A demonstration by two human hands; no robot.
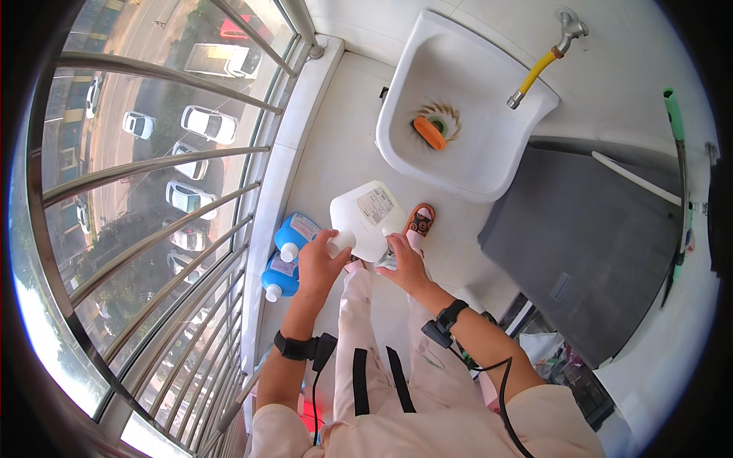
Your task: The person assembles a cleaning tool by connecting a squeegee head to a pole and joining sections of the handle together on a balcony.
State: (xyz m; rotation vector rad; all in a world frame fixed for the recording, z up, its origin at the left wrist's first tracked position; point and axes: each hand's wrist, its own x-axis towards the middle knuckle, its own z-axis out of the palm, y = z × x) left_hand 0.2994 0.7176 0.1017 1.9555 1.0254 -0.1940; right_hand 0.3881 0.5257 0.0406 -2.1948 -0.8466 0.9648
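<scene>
A white plastic jug point(363, 216) with a printed label is held in front of my legs, tilted, above the tiled floor. My left hand point(314, 263) is closed round a white cap point(341, 243) at the jug's near left corner. Whether the cap is still seated on the neck, I cannot tell. On the other side, my right hand point(405, 264) grips the jug's near right edge with thumb and fingers. Two blue bottles with white caps, one point(298, 231) behind the other point(279, 276), stand just left of my left hand.
Beyond the jug, a white sink point(412, 156) holds an orange oval object point(430, 133) by its drain. A tap with a yellow hose point(538, 70) hangs over it. Metal railings point(153, 169) line the left. A grey panel point(588, 244) and a green-ended pole point(673, 114) stand right.
</scene>
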